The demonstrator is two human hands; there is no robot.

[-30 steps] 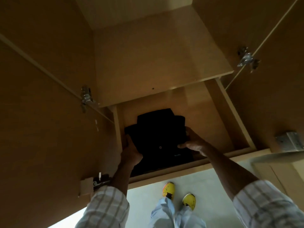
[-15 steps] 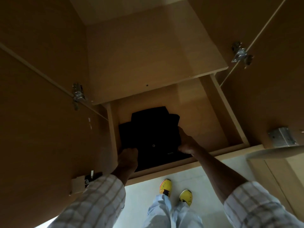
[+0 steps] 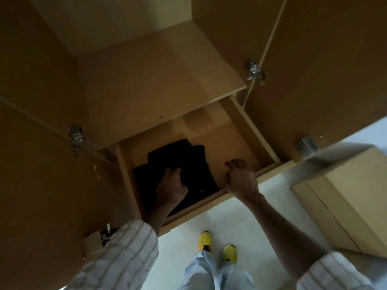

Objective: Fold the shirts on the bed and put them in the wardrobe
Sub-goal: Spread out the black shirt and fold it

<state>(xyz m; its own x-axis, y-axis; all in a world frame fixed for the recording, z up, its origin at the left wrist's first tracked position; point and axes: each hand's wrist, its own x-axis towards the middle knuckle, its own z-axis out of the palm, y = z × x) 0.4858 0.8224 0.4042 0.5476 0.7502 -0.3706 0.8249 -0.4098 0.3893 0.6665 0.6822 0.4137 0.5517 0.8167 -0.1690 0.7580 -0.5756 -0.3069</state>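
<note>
On the bottom shelf [image 3: 234,147] of the open wardrobe [image 3: 146,80] lies the folded black shirt [image 3: 178,155], flat on the board toward its left side, with bare wood showing to its right and behind it. A second ago both hands gripped the shirt by its left and right edges; half a second ago they were still on those edges, lower down. Now the grip is gone. The left hand [image 3: 170,185] has moved onto the top of the shirt and rests there palm down, its fingers [image 3: 173,171] loosely together and pressing or smoothing the cloth rather than clamped on it. The right hand [image 3: 240,178] has come off the shirt altogether and hangs just beside it over the front lip of the shelf, fingers curled and slightly apart, holding nothing. That reads as the shirt having been set down and let go, so this garment's trip to the wardrobe looks finished bar a last pat. The bed is out of view, so whether other shirts wait there cannot be told. Below, on the pale floor [image 3: 240,216], stand the person's yellow shoes [image 3: 217,246].
</note>
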